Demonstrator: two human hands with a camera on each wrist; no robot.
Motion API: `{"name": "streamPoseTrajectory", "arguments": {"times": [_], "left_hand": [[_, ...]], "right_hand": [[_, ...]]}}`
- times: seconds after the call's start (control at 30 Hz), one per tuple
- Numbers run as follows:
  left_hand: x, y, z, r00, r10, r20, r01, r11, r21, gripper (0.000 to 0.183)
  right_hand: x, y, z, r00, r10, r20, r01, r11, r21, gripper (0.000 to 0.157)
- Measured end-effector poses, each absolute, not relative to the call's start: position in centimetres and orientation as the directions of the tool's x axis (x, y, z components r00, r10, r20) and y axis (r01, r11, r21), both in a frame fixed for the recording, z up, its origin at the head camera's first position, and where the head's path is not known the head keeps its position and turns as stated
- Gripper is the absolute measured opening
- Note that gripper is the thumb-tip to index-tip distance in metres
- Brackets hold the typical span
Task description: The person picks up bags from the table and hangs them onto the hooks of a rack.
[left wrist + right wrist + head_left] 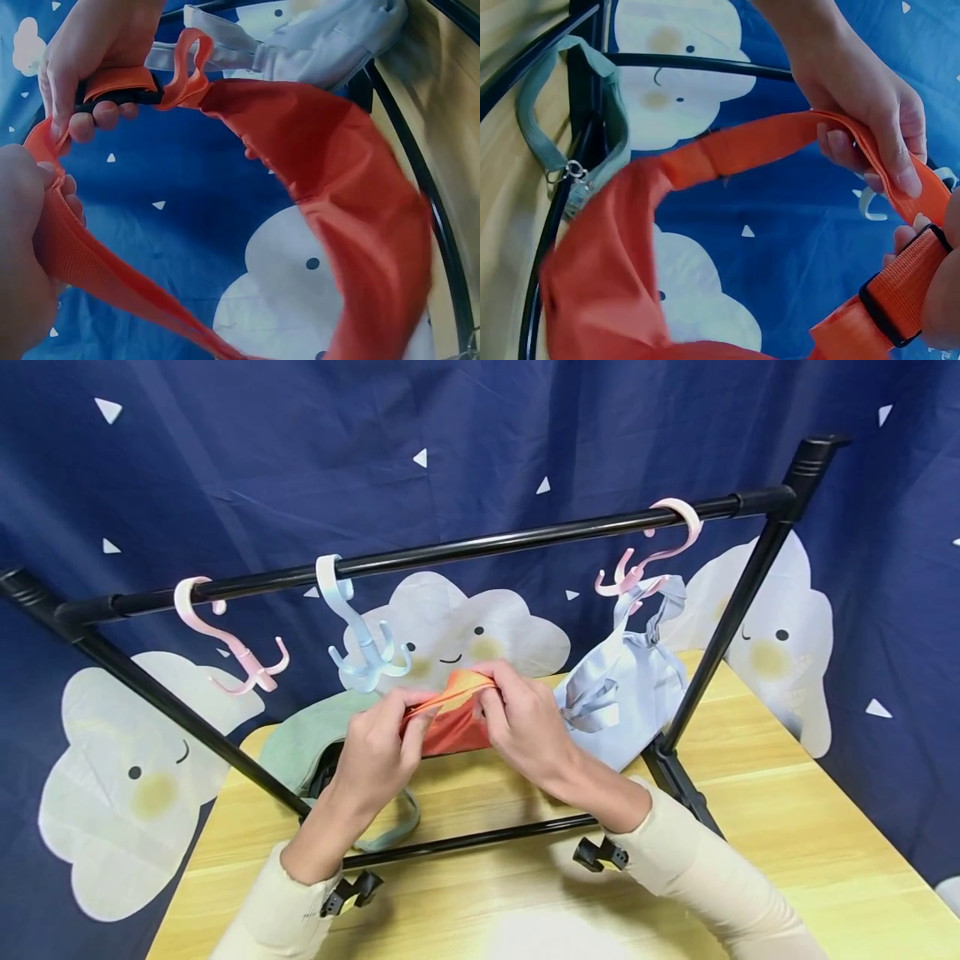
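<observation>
Both hands hold the webbing strap of an orange-red fabric bag in front of the rack. My left hand pinches a folded stretch of strap between thumb and fingers. Close beside it, my right hand grips the strap at a black slider buckle. The bag hangs below the hands, its body sagging in a loop in both wrist views. In the head view the hands hide much of it. A light blue hook hangs from the bar just beyond my left hand.
The black rack bar crosses the view. A pink hook hangs at left; another pink hook at right carries a pale blue bag. A green bag lies on the wooden table, behind the lower bar.
</observation>
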State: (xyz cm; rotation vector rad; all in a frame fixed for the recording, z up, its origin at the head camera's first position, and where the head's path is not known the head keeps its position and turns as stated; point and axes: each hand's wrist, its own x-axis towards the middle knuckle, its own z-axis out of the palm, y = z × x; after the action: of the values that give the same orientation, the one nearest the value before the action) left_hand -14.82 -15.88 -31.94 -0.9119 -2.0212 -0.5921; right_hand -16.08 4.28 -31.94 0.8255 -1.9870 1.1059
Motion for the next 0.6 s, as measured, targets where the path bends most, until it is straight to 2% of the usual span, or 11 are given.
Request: {"name": "streamPoseTrajectory", "arguments": {"times": [0.3, 0.6], "left_hand": [[-14.2, -15.8, -31.0, -0.388, 0.404, 0.828, 0.781, 0.621, 0.063, 0.036], [-13.5, -16.4, -29.6, -0.362, 0.401, 0.842, 0.777, 0.628, 0.035, 0.036]], "right_hand": [[-15.8, 4.4, -31.2, -0.518, -0.199, 0.832, -0.824, 0.376, -0.423, 0.017], [-15.8, 4.4, -30.7, -0.460, -0.191, 0.867, -0.844, 0.397, -0.360, 0.017]]}}
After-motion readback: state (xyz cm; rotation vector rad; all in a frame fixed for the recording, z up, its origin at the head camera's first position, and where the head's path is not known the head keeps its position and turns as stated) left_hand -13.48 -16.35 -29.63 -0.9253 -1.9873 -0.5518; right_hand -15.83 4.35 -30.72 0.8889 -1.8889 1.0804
